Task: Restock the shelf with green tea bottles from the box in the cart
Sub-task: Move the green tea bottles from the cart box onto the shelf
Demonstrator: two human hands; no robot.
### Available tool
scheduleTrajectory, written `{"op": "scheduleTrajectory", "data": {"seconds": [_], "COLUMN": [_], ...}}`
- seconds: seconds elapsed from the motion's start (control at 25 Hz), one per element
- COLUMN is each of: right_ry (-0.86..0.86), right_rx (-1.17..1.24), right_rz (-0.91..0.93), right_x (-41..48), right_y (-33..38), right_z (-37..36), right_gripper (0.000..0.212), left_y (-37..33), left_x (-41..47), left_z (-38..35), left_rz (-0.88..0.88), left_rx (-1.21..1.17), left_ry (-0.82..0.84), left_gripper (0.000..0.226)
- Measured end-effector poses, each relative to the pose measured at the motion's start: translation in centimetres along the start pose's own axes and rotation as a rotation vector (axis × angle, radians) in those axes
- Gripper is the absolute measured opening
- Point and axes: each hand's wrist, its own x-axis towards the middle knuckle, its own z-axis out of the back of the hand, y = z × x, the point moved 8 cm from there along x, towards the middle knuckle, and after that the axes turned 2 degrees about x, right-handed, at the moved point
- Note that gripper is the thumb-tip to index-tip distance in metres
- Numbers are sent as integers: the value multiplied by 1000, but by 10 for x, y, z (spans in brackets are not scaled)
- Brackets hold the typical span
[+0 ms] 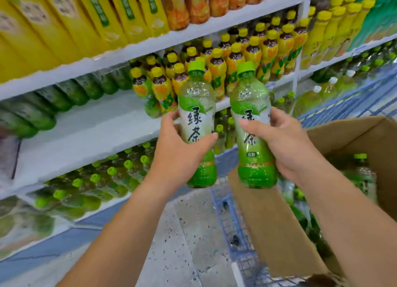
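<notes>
I hold two green tea bottles upright in front of the shelves. My left hand (178, 149) grips the left bottle (196, 106) around its middle. My right hand (283, 144) grips the right bottle (250, 101) the same way. Both have green caps and white-green labels. The cardboard box (277, 228) sits in the blue wire cart (242, 258) at lower right, with more green-capped bottles (363, 168) inside. The white middle shelf (90, 127) has a bare stretch with green tea bottles (64, 97) lined along its back left.
Yellow-capped orange drink bottles (217, 67) fill the middle shelf to the right of the bare stretch. Yellow cartons (64, 22) stand on the shelf above. Green-capped bottles (96, 179) pack the shelf below. A speckled floor (182, 233) lies between shelf and cart.
</notes>
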Motion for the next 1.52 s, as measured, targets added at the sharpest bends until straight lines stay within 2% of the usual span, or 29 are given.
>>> {"op": "scheduleTrajectory", "data": {"seconds": [0.16,0.36,0.44,0.64,0.88,1.12,1.36,1.52], "right_ry": [63,143,173,254,370,429,463,500], "right_rx": [-56,-120,-145,-158,-182,-250,-307,-317], "right_rz": [5,-24,-36,-71,-86,-6,251,312], "right_x": [1,3,6,27,76,139,202,217], "right_y": [-13,-49,-70,-127,-177,-187,-198,-220], "right_z": [-94,-206,-244,-324,-381,-409,-442,-449], "right_gripper": [52,49,51,60,48,33,43,48], "left_y": [26,78,106,173,227,222,247,269], "left_x": [-1,0,1,10,48,105,164,182], "left_z": [98,216,255,337,362,393,412,401], "left_rz": [-24,8,47,109,157,67,-79,-134], "left_rx": [43,79,74,101,161,273,203,112], "left_ry": [-76,-166,-196,-324,-395,-484,-613,-663], "left_gripper": [75,50,47,63,59,57,58,63]}}
